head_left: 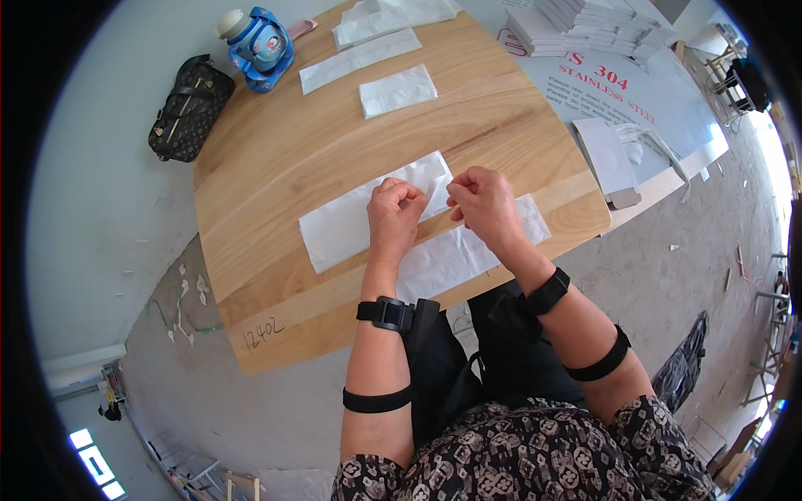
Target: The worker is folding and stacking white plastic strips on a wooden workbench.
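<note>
Flat on the wooden table in front of me lies a long, thin white folded sheet point(338, 234), its right end creased and slightly raised between my hands. My left hand point(396, 215) is closed over it, with thumb and forefinger pinching the raised fold. Just right of that end, my right hand point(488, 207) has its fingertips pressed together close to the sheet's edge; whatever is between them is too small to make out. A second white sheet point(447, 259) lies nearer the table's front edge, partly beneath my right hand and wrist.
Farther back on the table point(276, 175) are a small folded white piece point(399, 90), a long white strip point(361, 60) and more white sheets point(393, 18). A blue bottle point(266, 46) and dark handbag point(192, 108) stand at the back left. White stacks point(585, 29) are at right.
</note>
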A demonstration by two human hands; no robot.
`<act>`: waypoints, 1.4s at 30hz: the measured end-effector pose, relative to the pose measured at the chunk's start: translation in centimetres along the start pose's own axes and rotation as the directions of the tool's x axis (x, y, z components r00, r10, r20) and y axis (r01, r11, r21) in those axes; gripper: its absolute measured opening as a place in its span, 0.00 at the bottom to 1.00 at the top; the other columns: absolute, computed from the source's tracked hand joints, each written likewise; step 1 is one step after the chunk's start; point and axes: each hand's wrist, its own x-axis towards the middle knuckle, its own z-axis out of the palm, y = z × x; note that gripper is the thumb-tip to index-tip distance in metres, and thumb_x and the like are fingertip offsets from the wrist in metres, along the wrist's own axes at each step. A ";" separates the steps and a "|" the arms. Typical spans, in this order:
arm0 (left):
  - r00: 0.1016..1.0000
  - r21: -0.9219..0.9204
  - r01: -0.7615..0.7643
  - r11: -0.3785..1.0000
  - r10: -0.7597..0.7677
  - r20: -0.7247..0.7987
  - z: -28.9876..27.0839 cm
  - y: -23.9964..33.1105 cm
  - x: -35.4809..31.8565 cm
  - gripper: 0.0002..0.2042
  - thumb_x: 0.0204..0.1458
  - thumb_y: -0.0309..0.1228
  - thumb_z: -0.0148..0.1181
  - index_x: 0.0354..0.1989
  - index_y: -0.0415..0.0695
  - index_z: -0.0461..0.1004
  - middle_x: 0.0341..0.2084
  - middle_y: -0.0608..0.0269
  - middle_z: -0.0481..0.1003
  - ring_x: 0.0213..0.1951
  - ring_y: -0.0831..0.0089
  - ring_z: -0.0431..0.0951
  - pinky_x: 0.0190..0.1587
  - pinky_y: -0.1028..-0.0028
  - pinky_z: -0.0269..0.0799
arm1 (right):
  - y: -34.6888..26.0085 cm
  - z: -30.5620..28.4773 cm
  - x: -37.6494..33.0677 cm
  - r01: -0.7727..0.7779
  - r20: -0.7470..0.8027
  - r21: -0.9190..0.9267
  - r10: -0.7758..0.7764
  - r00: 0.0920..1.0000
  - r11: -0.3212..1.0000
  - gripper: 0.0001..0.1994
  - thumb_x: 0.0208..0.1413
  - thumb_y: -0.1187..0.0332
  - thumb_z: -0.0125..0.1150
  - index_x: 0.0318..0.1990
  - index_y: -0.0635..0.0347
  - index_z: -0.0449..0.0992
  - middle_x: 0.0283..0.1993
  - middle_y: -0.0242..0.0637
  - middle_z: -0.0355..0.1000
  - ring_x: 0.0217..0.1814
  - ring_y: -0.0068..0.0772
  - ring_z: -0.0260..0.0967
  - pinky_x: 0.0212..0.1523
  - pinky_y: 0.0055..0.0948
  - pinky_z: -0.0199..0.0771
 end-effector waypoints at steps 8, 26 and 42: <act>1.000 -0.094 -0.010 0.996 0.010 -0.005 -0.2 -0.4 -0.2 0.02 0.47 0.21 0.62 0.26 0.35 0.76 0.30 0.66 0.71 0.31 0.80 0.72 0.34 0.79 0.67 | 1.1 2.3 0.3 -0.062 0.063 0.196 0.051 0.997 0.979 0.06 0.57 0.74 0.57 0.31 0.70 0.75 0.27 0.37 0.75 0.27 0.23 0.75 0.21 0.21 0.72; 0.971 -0.358 0.067 0.931 -0.143 -0.192 0.1 -1.1 -0.3 0.04 0.55 0.23 0.55 0.29 0.37 0.70 0.30 0.65 0.73 0.31 0.77 0.68 0.37 0.76 0.66 | 1.3 2.7 1.7 -0.158 0.045 0.201 0.152 0.987 0.967 0.06 0.53 0.74 0.59 0.33 0.71 0.74 0.26 0.40 0.75 0.22 0.24 0.75 0.18 0.20 0.70; 0.991 -0.236 -0.039 0.971 0.007 -0.134 0.5 -1.3 -0.4 0.04 0.52 0.23 0.61 0.27 0.36 0.76 0.38 0.67 0.73 0.37 0.80 0.69 0.41 0.79 0.67 | 2.0 3.9 0.9 0.175 -0.007 -0.014 -0.175 0.985 0.985 0.10 0.49 0.72 0.62 0.23 0.73 0.74 0.20 0.44 0.73 0.23 0.33 0.73 0.26 0.30 0.73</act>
